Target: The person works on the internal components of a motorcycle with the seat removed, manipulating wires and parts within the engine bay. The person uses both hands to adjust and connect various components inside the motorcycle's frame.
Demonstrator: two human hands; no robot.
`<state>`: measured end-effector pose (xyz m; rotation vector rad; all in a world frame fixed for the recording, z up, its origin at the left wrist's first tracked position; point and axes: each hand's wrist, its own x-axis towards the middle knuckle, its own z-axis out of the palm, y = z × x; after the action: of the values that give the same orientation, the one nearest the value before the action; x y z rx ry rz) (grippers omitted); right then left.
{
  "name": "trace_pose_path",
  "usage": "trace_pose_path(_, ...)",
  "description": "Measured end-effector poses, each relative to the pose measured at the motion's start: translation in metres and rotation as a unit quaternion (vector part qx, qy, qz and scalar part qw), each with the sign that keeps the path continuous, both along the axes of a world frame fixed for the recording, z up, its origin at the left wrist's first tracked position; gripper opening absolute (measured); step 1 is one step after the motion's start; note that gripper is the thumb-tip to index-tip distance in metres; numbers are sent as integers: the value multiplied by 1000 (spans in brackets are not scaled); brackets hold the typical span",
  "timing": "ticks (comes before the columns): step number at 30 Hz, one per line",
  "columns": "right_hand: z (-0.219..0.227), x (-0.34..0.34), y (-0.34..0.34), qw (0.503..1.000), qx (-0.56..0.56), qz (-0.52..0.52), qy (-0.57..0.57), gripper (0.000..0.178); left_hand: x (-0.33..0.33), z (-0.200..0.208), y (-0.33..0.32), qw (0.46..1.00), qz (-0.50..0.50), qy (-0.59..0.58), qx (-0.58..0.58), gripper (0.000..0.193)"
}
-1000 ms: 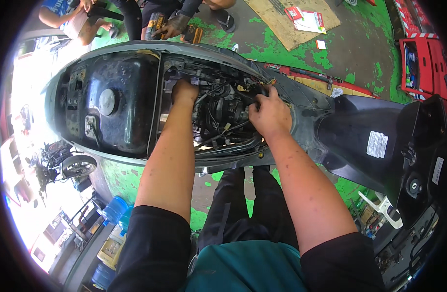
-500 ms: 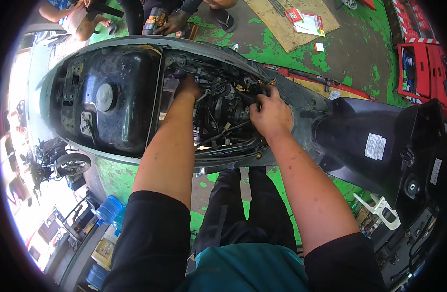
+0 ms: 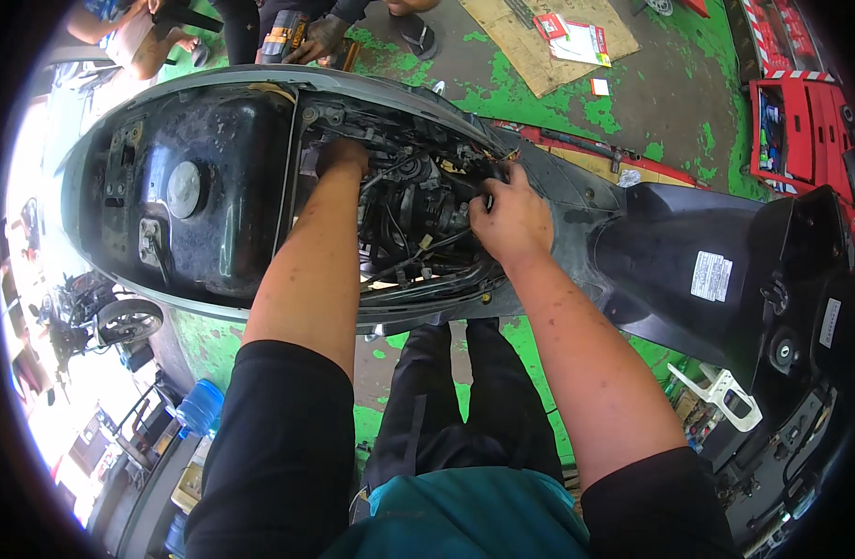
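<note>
A grey scooter (image 3: 576, 200) with its seat removed lies across the view, its engine bay (image 3: 413, 219) open and full of hoses and wires. My left hand (image 3: 339, 156) reaches deep into the bay's far left side; its fingers are hidden among the parts. My right hand (image 3: 509, 219) rests on the bay's right edge, fingers curled around wiring and a small part there. A black fuel tank (image 3: 190, 191) with a round cap sits left of the bay.
Another person's hands (image 3: 320, 37) hold a power tool at the top beyond the scooter. Cardboard with a packet (image 3: 548, 37) lies on the green-patched floor. A red tool chest (image 3: 800, 130) stands at right. A blue water bottle (image 3: 199, 407) and another motorbike (image 3: 92, 317) are at left.
My view has shifted slightly, so the scooter sits a little lower and to the right. Both hands stay in the engine bay with little visible movement.
</note>
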<state>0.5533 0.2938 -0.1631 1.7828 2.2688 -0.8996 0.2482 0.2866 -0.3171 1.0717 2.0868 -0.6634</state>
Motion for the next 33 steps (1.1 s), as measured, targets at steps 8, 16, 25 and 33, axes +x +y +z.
trace_pose_path(8, 4, -11, -4, 1000, 5, 11, 27, 36, -19, 6, -33, 961, 213, -30, 173, 43)
trace_pose_path(16, 8, 3, 3, 999, -23, 25, -21, 47, 22, 75, -20, 976, 139, -41, 165, 48)
trace_pose_path(25, 4, 4, 3, 999, -16, 29, -5, 41, 71, 190, -35, 982, 62, 25, 177, 40)
trace_pose_path(33, -4, 3, 0, 1000, 9, 26, -3, 42, 86, 235, -55, 957, 24, -4, 291, 35)
